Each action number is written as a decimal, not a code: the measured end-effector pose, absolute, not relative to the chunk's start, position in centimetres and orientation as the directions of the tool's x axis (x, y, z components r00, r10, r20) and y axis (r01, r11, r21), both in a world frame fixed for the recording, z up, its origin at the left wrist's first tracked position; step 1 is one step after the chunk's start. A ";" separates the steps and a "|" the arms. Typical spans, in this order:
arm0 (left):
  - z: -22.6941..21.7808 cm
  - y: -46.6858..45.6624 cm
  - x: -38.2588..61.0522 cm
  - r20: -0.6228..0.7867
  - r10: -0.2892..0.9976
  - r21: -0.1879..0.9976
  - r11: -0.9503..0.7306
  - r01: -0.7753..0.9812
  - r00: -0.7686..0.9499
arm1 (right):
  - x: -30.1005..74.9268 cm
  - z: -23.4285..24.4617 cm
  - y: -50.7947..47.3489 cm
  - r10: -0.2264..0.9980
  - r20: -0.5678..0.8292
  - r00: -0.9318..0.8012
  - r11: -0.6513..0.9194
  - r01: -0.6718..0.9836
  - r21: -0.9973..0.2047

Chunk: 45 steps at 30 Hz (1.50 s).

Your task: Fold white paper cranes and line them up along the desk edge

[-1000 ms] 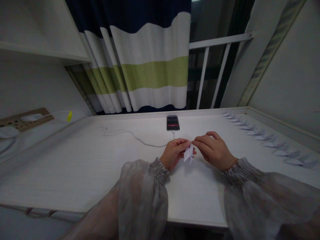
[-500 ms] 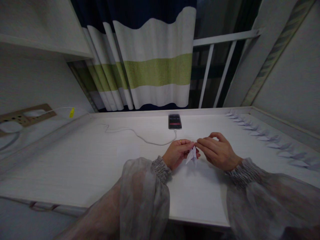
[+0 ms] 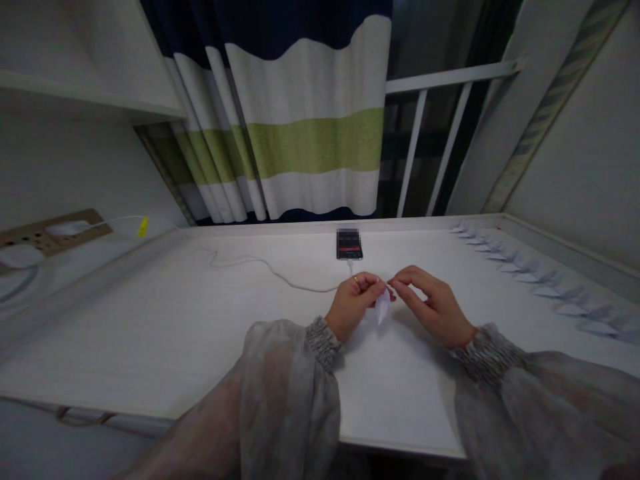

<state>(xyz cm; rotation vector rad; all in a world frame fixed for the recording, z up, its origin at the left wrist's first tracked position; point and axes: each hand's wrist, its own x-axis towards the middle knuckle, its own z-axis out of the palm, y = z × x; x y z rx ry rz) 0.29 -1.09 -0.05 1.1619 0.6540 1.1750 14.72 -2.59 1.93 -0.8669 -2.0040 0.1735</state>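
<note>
A small folded white paper piece (image 3: 383, 307) hangs point-down between my two hands, just above the white desk (image 3: 175, 333). My left hand (image 3: 353, 303), with a ring on one finger, pinches the paper's top from the left. My right hand (image 3: 430, 303) pinches the same top edge from the right, fingers curled. Both wrists are in sheer grey sleeves.
A phone (image 3: 349, 244) lies beyond my hands with a white cable (image 3: 270, 267) running left to a wall socket strip (image 3: 45, 233). A row of several folded paper pieces (image 3: 530, 277) lines the desk's right edge. A striped curtain (image 3: 310, 133) and a white railing hang behind.
My hands have lifted slightly and shifted toward the phone. The folded paper has turned from slanted to hanging more straight down, and my right fingers have drawn in to a tighter pinch.
</note>
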 end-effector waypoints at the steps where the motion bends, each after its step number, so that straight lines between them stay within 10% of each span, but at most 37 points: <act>1: -0.1 -1.1 0.3 0.171 0.939 0.938 -0.063 -0.341 0.298 | 14.6 1.9 -2.6 0.668 0.666 -0.334 0.726 0.491 -0.482; 14: -0.7 -0.6 0.1 0.258 0.936 0.939 -0.183 -0.292 0.240 | 14.2 1.3 -2.2 0.797 0.528 -0.293 0.603 0.427 -0.674; 45: -0.6 -0.5 0.3 0.214 0.955 0.935 -0.139 -0.325 0.206 | 14.4 0.9 -2.1 0.740 0.591 -0.321 0.664 0.489 -0.566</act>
